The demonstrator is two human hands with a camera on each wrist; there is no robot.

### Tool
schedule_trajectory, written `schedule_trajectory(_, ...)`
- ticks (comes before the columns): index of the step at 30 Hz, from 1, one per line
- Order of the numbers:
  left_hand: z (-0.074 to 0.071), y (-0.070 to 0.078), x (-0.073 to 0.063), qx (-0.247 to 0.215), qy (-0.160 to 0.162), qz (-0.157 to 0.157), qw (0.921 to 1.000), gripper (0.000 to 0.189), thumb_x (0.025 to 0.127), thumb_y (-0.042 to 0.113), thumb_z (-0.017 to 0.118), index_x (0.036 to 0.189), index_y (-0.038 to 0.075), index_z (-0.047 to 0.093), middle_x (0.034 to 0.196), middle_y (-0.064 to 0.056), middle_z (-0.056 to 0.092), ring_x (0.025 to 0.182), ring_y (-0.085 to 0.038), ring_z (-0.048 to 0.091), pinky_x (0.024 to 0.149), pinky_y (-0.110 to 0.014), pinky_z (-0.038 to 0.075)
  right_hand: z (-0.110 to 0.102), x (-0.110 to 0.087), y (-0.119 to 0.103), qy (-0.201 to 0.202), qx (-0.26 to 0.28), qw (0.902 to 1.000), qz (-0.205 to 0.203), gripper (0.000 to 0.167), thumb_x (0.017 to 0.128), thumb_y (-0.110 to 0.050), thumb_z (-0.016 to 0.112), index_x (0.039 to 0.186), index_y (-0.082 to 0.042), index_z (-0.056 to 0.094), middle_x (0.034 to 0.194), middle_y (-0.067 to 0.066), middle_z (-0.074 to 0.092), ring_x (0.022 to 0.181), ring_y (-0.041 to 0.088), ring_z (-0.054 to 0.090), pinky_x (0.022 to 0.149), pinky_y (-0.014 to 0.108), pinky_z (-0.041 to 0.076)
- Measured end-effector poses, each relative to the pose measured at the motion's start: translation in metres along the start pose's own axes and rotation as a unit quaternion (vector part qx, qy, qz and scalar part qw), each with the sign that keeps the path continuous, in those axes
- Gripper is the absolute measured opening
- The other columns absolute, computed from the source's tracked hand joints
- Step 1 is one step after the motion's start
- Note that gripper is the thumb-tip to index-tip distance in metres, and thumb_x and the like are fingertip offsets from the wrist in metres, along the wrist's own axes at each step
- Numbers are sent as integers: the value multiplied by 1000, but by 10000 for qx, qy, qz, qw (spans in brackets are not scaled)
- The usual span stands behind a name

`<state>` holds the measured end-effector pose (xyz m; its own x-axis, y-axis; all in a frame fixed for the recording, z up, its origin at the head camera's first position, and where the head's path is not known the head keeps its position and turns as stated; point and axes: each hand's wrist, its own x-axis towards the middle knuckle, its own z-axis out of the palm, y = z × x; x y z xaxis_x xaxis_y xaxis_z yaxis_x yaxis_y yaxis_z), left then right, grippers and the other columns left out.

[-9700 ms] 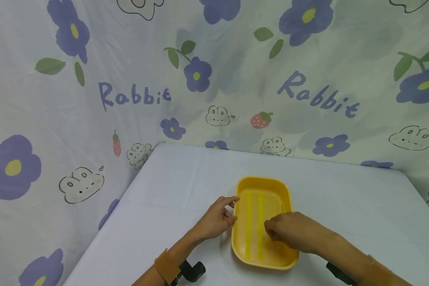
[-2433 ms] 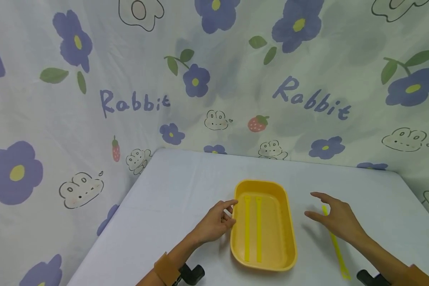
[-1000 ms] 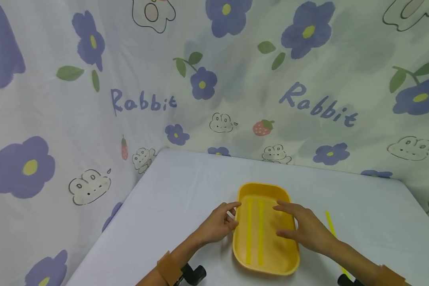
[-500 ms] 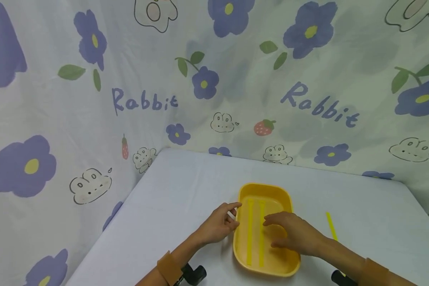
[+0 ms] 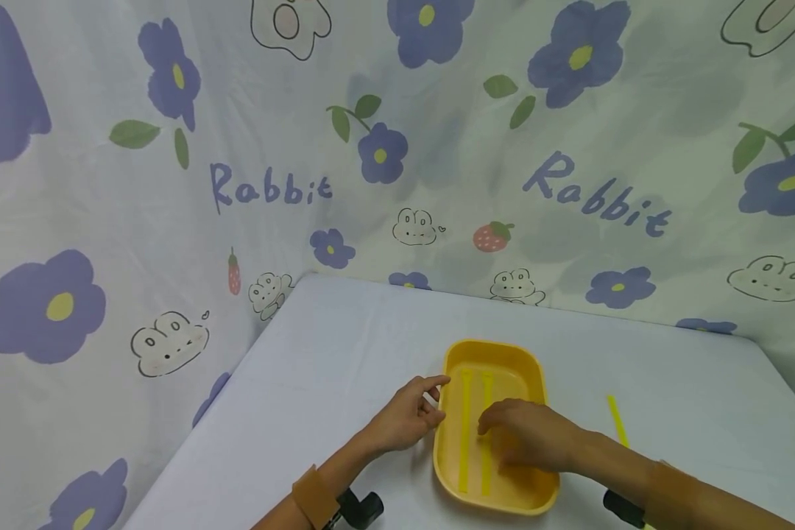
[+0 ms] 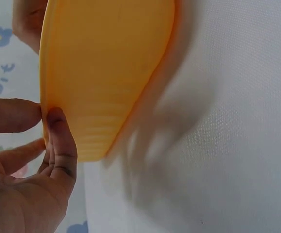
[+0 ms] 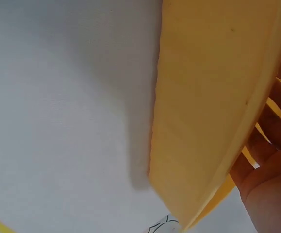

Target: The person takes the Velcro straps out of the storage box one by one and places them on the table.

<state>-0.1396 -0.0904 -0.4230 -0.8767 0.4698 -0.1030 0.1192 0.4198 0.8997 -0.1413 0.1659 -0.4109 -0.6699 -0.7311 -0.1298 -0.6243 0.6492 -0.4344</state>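
Note:
A yellow rectangular tray [image 5: 497, 502] stands on the white-covered table. My left hand [image 5: 403, 417] holds its left rim; in the left wrist view a fingertip [image 6: 56, 116] presses the outer wall. Two long, flat yellow strips lie lengthwise in the tray, a left strip [image 5: 464, 434] and a right strip [image 5: 486, 383]. My right hand [image 5: 536, 436] reaches over the right rim, its loosely bent fingers low over the right strip, thumb apart from them. In the right wrist view the tray wall hides its fingertips.
Another yellow strip [image 5: 617, 421] lies on the table [image 5: 689, 412] right of the tray, partly hidden by my right forearm. Behind the table hangs a curtain [image 5: 430, 147] with flowers and rabbits.
Earlier a third strip was in the tray; it now lies on the table to the right. My right hand has since moved back left and down into the tray. The left hand stays.

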Motion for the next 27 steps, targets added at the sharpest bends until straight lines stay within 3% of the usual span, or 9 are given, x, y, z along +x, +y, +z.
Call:
schedule_trajectory(12,1,0,0,-50,9,-109,9999,56,97,4,63,149,4,44,119,-15,50,91,-14,61,72,-21,53,11,8,4,-196,-100,9995,-232,24,82,-21,83,102,-28,72,109,-17,66,97,3,58,92,35,55)
schedule_trajectory(27,-1,-2,2,-101,-6,-19,9999,56,97,4,62,149,4,44,118,-14,50,90,-13,60,71,-20,52,15,7,9,-83,-617,9954,-735,21,84,-12,80,96,-28,76,102,-15,67,92,2,59,82,29,54)
